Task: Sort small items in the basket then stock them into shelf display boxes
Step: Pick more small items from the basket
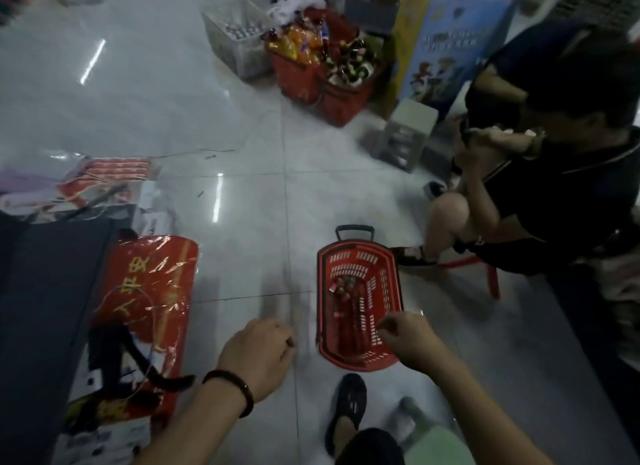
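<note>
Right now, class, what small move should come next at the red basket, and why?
Probably lower the right hand into the red basket and pick up one of the small items. It hovers over the near right rim, the left hand hangs beside the basket, and neither visibly holds anything.

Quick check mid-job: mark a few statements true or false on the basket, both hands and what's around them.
1. The red basket stands on the floor with a few small items inside. True.
2. The left hand is inside the basket. False: it is over the floor, left of the basket.
3. A dark bracelet is on the left wrist. True.
4. The right hand grips the basket's black handle. False: the handle is at the far end, untouched; the hand is over the near right corner.
5. More red baskets, full of goods, stand farther back. True.
</note>
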The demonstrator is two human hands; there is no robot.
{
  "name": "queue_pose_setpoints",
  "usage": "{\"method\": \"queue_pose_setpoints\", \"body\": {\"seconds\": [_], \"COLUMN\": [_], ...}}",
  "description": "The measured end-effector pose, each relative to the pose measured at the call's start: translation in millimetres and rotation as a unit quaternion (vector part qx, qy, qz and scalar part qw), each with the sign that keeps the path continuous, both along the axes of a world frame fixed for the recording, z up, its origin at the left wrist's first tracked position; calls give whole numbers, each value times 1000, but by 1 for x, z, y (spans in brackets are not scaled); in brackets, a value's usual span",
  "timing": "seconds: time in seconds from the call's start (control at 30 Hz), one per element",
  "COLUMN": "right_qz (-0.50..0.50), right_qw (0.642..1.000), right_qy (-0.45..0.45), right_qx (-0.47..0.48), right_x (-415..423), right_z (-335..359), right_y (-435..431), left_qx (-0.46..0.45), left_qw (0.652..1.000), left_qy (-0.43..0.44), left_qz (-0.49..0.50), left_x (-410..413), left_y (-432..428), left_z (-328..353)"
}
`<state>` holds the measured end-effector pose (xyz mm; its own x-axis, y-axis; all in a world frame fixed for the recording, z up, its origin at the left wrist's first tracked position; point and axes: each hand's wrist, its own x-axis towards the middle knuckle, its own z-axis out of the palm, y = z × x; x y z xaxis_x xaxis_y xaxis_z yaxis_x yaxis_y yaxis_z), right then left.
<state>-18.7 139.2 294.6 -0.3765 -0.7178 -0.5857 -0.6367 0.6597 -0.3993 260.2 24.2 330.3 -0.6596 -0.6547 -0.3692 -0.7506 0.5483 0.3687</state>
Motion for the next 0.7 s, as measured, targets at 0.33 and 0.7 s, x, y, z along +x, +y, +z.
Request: {"method": "queue_pose_setpoints", "body": {"seconds": [0.33,0.7], "right_qz": [-20,55], "right_qw": [993,995], "right_qy": [-62,13], "right_qx": [101,84], "right_x": [-97,-96], "right_z": [-256,-605], "right_y": [-78,-200], "left_qx": [91,114], "left_qw": [995,971], "left_qy": [-24,57], "left_qz": [38,200], "left_x": [-141,-196], "left_y": [-63,-84], "left_z": [-241,-533]}}
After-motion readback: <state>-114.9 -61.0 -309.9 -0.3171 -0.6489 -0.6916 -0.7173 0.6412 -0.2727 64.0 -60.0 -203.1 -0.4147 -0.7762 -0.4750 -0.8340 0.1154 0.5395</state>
